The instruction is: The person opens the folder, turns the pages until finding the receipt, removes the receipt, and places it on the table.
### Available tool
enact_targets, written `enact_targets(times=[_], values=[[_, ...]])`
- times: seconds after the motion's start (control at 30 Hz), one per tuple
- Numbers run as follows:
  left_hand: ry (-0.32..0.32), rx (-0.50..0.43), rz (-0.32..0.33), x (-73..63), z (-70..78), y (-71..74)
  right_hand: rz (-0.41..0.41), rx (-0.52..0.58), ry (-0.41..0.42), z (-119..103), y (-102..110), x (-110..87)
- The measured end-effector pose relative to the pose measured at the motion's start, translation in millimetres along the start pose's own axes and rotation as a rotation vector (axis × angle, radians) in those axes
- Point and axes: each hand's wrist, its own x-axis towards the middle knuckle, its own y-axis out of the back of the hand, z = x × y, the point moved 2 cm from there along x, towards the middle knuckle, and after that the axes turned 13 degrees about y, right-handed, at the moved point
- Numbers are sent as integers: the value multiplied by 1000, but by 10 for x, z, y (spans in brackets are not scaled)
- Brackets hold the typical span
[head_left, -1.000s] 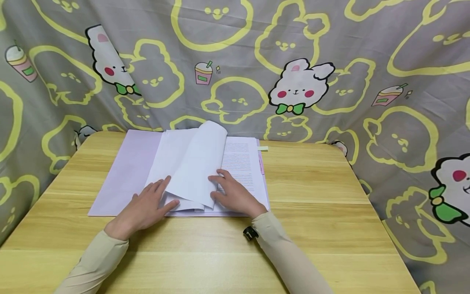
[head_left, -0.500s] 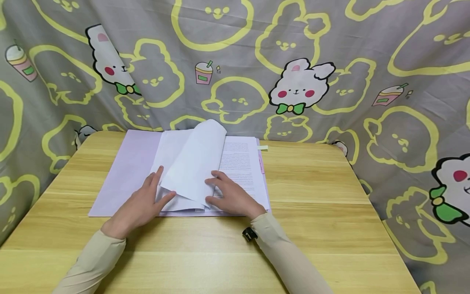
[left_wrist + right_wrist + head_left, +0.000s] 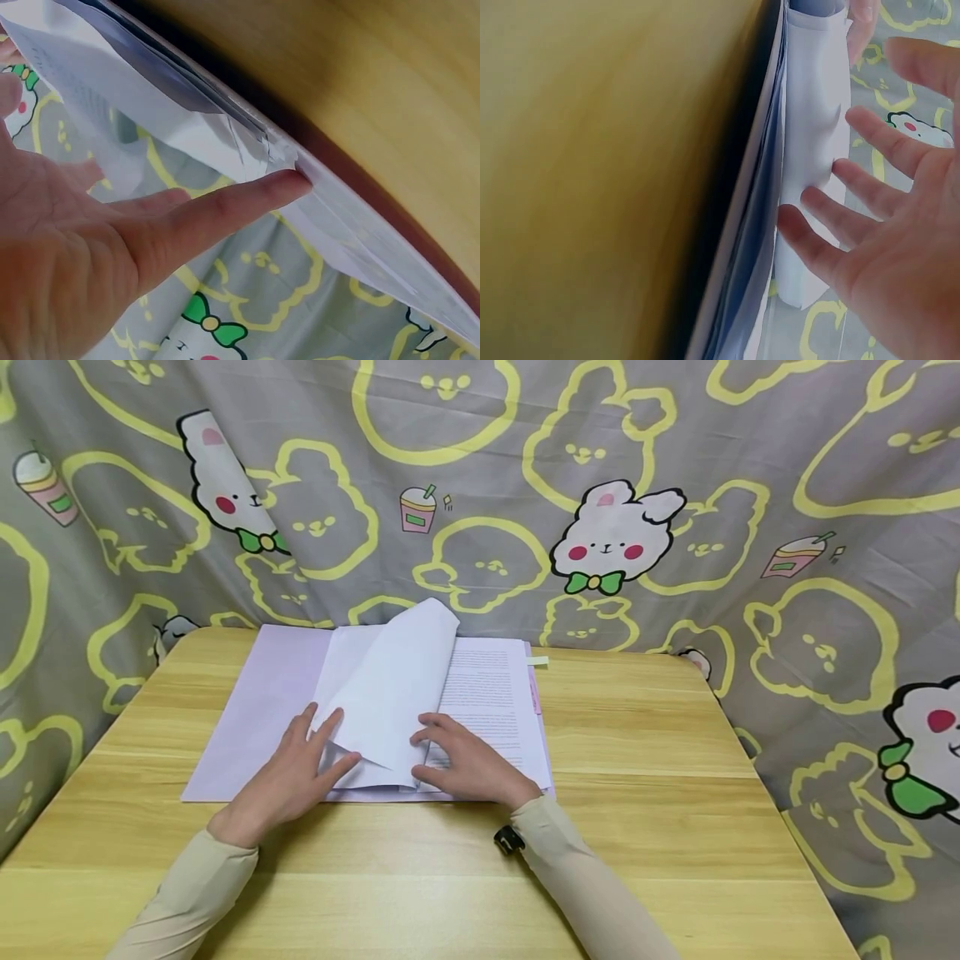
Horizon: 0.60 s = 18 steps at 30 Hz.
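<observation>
A pale purple folder (image 3: pixel 247 710) lies spread on the table, with a stack of printed sheets (image 3: pixel 487 685) on its right side. One white sheet (image 3: pixel 393 685) curls up from the stack and leans over to the left. My left hand (image 3: pixel 288 777) is at that sheet's lower left corner, fingers spread; in the left wrist view the thumb (image 3: pixel 247 201) reaches to the lower edge of the papers. The right hand (image 3: pixel 472 760) touches the right side of the curled sheet with its fingertips, fingers spread and extended in the right wrist view.
A pale green tab (image 3: pixel 537 662) and a pink tab (image 3: pixel 534 692) stick out from the folder's right edge. The wooden table (image 3: pixel 645 827) is bounded behind and at the sides by a grey patterned curtain (image 3: pixel 480 460). A black band (image 3: pixel 510 839) sits at the right wrist.
The curled sheet has swung farther left. My right hand has followed it a little to the left, and the left hand has shifted slightly left too.
</observation>
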Motion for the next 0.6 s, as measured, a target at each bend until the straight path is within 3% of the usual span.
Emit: enact_targets(times=[0.27, 0.6], values=[[20, -7, 52, -1, 9, 11, -13, 16, 36, -25, -8, 1], [12, -1, 21, -7, 23, 2, -33, 4, 19, -43, -16, -3]])
